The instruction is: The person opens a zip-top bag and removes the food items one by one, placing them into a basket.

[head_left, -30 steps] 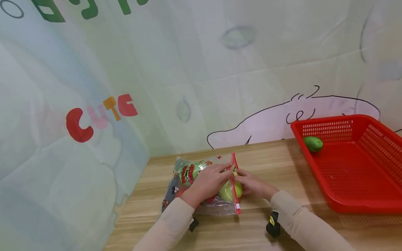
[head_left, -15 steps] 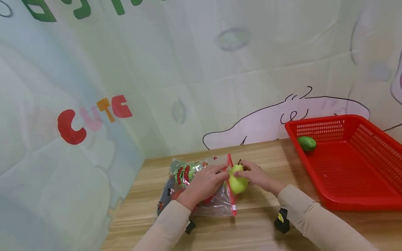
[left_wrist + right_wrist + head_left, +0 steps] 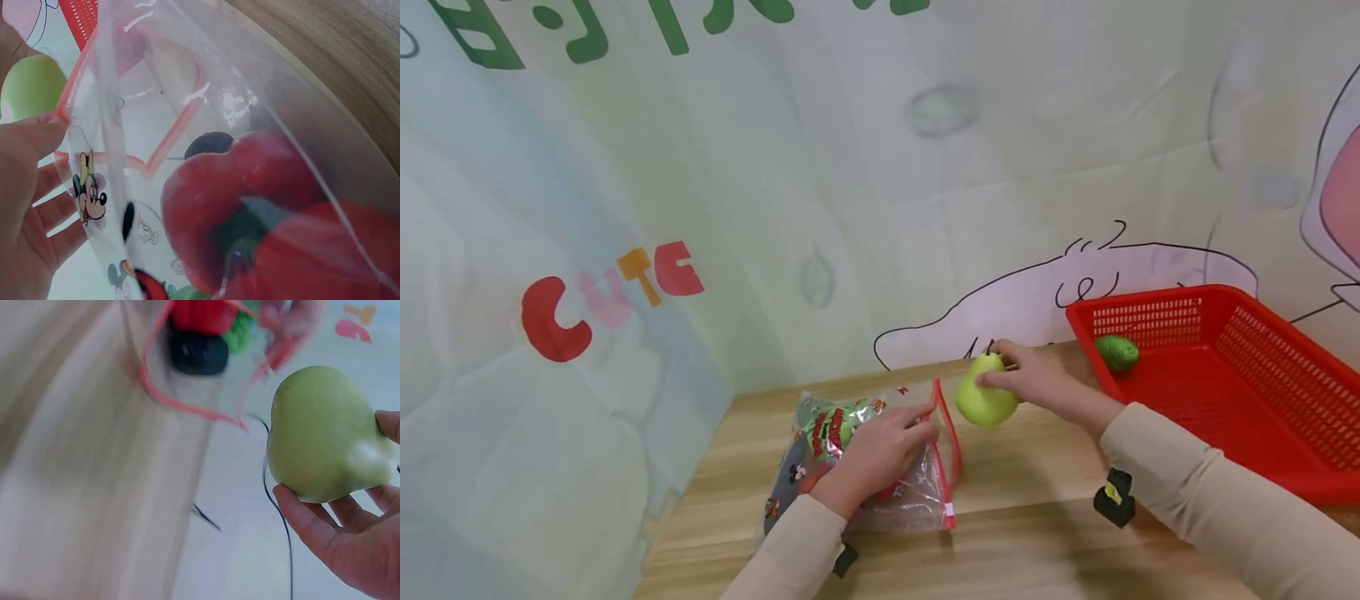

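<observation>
A clear zip bag (image 3: 913,500) with cartoon prints and a red zip edge lies on the table, its mouth parted toward the right. My left hand (image 3: 876,454) pinches the bag's rim between thumb and fingers. Through the plastic, the left wrist view shows a red bell pepper (image 3: 200,200). A dark rounded thing (image 3: 199,353) and something green (image 3: 239,332) also sit inside, blurred in the right wrist view. Just right of the bag mouth, my right hand (image 3: 1037,382) holds a yellow-green pear (image 3: 985,400) raised above the table, stem up.
To the right stands a red plastic basket (image 3: 1195,417) with slotted walls. A green oval, avocado-like fruit (image 3: 1117,353) lies in its far left corner. A printed curtain (image 3: 850,208) hangs right behind the wooden table (image 3: 1000,517).
The right hand has drawn the pear out of the bag, then up and to the right. My left hand has stayed at the bag's rim. The head view has shifted slightly.
</observation>
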`<state>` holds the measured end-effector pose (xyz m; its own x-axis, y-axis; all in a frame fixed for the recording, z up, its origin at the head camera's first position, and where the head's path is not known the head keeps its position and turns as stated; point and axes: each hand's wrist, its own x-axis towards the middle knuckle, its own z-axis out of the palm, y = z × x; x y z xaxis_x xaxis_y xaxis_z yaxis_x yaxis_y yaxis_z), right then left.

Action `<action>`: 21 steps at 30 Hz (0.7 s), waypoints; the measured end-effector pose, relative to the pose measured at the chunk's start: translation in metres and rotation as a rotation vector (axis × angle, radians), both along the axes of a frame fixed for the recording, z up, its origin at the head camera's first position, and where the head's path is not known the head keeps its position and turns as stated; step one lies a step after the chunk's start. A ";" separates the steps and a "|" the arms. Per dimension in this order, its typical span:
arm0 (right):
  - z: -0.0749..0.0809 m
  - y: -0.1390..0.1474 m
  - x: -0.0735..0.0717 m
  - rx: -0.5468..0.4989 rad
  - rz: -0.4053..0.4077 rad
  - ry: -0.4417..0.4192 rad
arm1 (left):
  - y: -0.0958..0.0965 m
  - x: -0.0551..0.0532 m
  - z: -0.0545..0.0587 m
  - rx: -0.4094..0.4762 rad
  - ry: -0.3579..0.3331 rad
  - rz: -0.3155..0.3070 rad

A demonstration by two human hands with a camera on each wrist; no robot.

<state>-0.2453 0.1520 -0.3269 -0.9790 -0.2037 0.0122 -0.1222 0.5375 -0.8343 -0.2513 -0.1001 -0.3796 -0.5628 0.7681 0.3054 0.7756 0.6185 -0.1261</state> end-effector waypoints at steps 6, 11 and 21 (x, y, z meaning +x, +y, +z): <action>0.026 0.043 -0.006 0.068 -0.060 0.071 | -0.001 0.000 -0.002 0.010 0.013 0.014; 0.034 0.091 -0.014 0.137 -0.146 0.076 | -0.003 0.003 -0.004 0.022 0.020 -0.005; 0.010 0.178 -0.026 0.269 -0.311 0.089 | -0.003 0.000 -0.004 0.002 -0.004 0.004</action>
